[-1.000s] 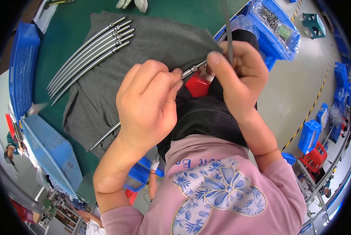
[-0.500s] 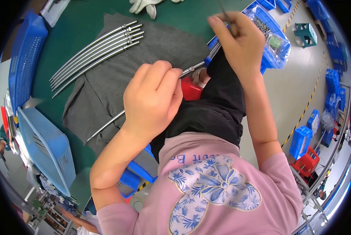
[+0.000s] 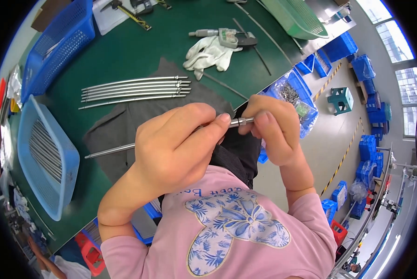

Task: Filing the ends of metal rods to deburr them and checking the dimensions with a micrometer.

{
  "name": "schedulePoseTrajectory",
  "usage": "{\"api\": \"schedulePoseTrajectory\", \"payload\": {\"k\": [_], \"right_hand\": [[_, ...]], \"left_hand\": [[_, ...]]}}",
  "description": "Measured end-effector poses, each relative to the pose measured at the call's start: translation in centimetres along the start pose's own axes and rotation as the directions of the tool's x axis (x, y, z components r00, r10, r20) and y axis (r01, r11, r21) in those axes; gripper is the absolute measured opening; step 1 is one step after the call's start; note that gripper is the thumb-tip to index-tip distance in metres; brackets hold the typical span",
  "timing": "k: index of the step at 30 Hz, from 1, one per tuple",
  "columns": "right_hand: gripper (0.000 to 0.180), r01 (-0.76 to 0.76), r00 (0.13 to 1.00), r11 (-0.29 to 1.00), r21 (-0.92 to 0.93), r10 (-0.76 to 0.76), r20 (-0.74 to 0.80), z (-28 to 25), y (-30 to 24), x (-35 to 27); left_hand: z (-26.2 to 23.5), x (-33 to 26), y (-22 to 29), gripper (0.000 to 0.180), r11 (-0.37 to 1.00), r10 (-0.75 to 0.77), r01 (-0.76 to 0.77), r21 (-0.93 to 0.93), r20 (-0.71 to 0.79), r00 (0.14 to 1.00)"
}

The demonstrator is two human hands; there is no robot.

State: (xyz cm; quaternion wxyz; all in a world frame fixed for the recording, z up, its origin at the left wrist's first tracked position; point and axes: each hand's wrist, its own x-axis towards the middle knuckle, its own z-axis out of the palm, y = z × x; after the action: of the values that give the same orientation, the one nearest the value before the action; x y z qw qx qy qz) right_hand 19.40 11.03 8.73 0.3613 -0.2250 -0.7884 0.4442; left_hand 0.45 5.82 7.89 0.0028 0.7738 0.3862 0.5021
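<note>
My left hand (image 3: 176, 144) is closed around a slender polished metal rod (image 3: 111, 151), its thin tip sticking out to the left over the cloth. At the rod's other end, a stepped collar shows between my hands. My right hand (image 3: 278, 130) pinches that end with thumb and bent fingers; whether a smaller piece is also in them is hidden. Beyond my left hand, several similar rods (image 3: 134, 88) lie side by side, partly on a dark grey cloth (image 3: 108, 128), their collared ends toward the right.
On the green table (image 3: 139, 51) lie white gloves (image 3: 211, 53), a micrometer (image 3: 227, 37) and thin dark rods. A light-blue basket (image 3: 69, 186) of rods and a darker blue basket (image 3: 85, 32) stand at left, a green basket (image 3: 306, 28) at far right. Blue bins (image 3: 306, 88) adjoin the table's right edge.
My right hand has come down from up and right of the rod to its collared end. My left hand still holds the rod. The view has shifted, showing more of the far table.
</note>
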Motion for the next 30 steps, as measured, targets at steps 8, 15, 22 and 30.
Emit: {"api": "schedulePoseTrajectory", "payload": {"k": [8, 15, 22, 30], "right_hand": [[0.015, 0.105, 0.99, 0.994, -0.007, -0.106, -0.09, -0.7, -0.8, -0.1], [0.015, 0.081, 0.992, 0.997, 0.007, -0.08, -0.096, -0.7, -0.8, -0.4], [0.016, 0.082, 0.992, 0.996, 0.021, -0.08, -0.095, -0.5, -0.7, -0.6], [0.017, 0.108, 0.99, 0.994, 0.016, -0.106, -0.095, -0.4, -0.8, -0.8]], "left_hand": [[0.6, 1.9, 0.0, 0.022, 0.993, 0.066, -0.068, -0.097, -0.023, 0.998], [0.1, 1.8, 0.3, 0.029, 0.984, -0.041, 0.059, -0.168, 0.11, 0.993], [0.0, 1.7, 0.5, 0.029, 0.984, -0.039, 0.057, -0.168, 0.111, 0.993], [0.1, 1.6, 0.4, 0.029, 0.986, -0.007, 0.021, -0.164, 0.086, 0.996]]}}
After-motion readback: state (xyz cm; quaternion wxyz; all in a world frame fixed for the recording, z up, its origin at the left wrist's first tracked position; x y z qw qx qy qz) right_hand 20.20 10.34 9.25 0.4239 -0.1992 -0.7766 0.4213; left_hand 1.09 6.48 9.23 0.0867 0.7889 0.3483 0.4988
